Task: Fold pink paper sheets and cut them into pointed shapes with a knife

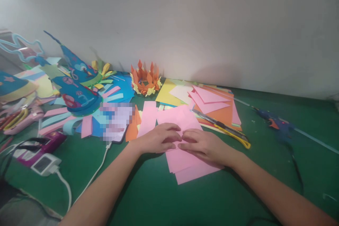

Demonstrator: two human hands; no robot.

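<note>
A pink paper sheet (180, 114) lies in front of me over more pink sheets (194, 173). My left hand (160, 138) is at its near left edge, fingers bent and thumb close to them on the paper. From the other side my right hand (205, 144) grips the same edge with curved fingers, and the fingertips of both hands almost meet in the middle. The part of the sheet beneath my fingers is hidden. Just beyond my right hand lies a utility knife (219, 123) with a yellow loop. A pink strip (148, 114) is left of the sheet.
Coloured papers (217, 111) are stacked behind. An orange paper crown (146, 79) stands near the wall. Blue cone hats (76, 93), a phone (119, 123) on a cable and a power strip (46, 148) are left. A glue gun (275, 122) lies right on the green table (143, 197).
</note>
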